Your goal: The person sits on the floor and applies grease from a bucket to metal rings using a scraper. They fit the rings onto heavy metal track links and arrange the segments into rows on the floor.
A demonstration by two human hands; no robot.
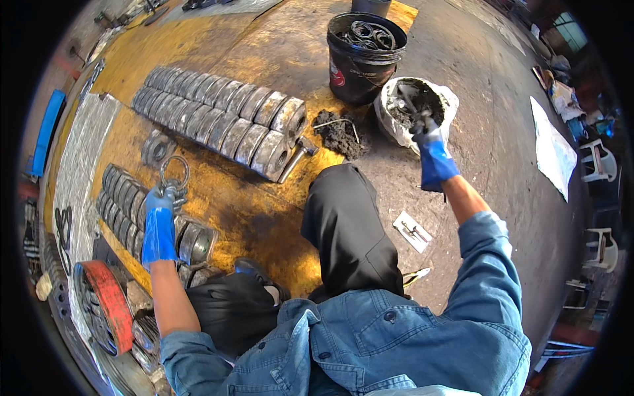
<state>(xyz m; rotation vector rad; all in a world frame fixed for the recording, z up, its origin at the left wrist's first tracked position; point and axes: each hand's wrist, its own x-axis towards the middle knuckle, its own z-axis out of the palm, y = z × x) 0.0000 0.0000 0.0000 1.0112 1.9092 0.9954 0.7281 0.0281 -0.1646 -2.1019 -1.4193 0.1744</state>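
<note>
My left hand (160, 206), in a blue glove with soiled fingers, is closed on a thin metal ring (176, 173) that stands up above the fingertips. It is over the nearer rows of round metal parts (122, 198). My right hand (430, 137), also blue-gloved, reaches over the near rim of a white tub (389, 122) coated and filled with dark grease (432, 99). Its fingers look closed around something greyish and grease-smeared, whose kind I cannot make out. Beside the tub lies a clump of dark grease (340, 137) with a bent metal rod in it.
A black bucket (360, 72) holding metal rings stands behind the tub. Long double rows of thick metal rollers (218, 112) lie ahead, a hammer-like tool (298, 157) at their end. A loose roller (158, 148), a red-rimmed wheel (109, 307) and a white card (413, 231) lie around me.
</note>
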